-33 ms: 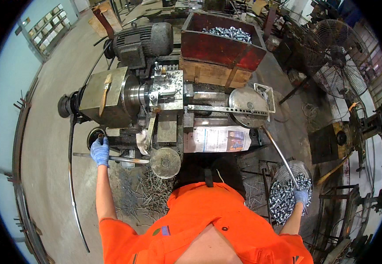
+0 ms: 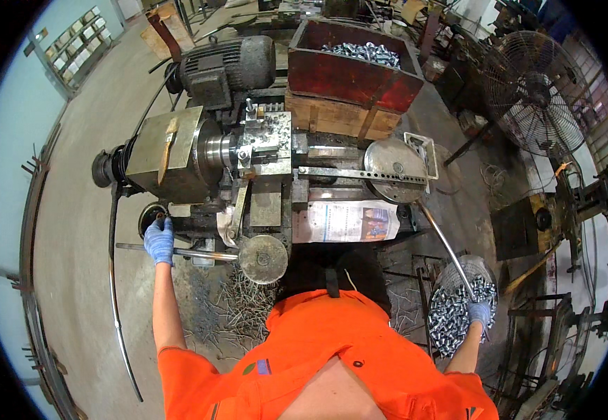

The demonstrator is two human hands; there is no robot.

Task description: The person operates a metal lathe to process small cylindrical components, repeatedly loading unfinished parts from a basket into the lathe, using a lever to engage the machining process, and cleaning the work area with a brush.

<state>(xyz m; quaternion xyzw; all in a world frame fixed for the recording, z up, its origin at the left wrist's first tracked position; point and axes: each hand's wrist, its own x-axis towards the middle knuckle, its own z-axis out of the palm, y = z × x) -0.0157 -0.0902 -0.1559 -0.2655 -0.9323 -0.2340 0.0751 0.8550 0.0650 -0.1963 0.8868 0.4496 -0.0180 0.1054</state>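
Note:
My left hand point(image 2: 159, 241), in a blue glove, is closed at the edge of a small dark handwheel point(image 2: 146, 218) on the machine's left side. The exact grip is partly hidden by the hand. My gloved right hand point(image 2: 480, 313) is wrapped round the lower end of a long metal lever point(image 2: 448, 246), which slants down from beside a round metal disc point(image 2: 393, 168). Beneath that hand is a mesh basket point(image 2: 447, 278) of small shiny metal parts point(image 2: 451, 325). The lathe-like machine's chuck point(image 2: 214, 150) faces a tool block point(image 2: 267, 143) covered in chips.
A red bin point(image 2: 349, 75) of metal parts rests on a wooden crate point(image 2: 339, 117) behind the machine. A brush point(image 2: 167, 151) lies on the headstock. Another rod point(image 2: 192, 253) sticks out leftward by my left wrist. Metal shavings point(image 2: 244, 301) cover the floor. A large fan point(image 2: 536, 91) stands right.

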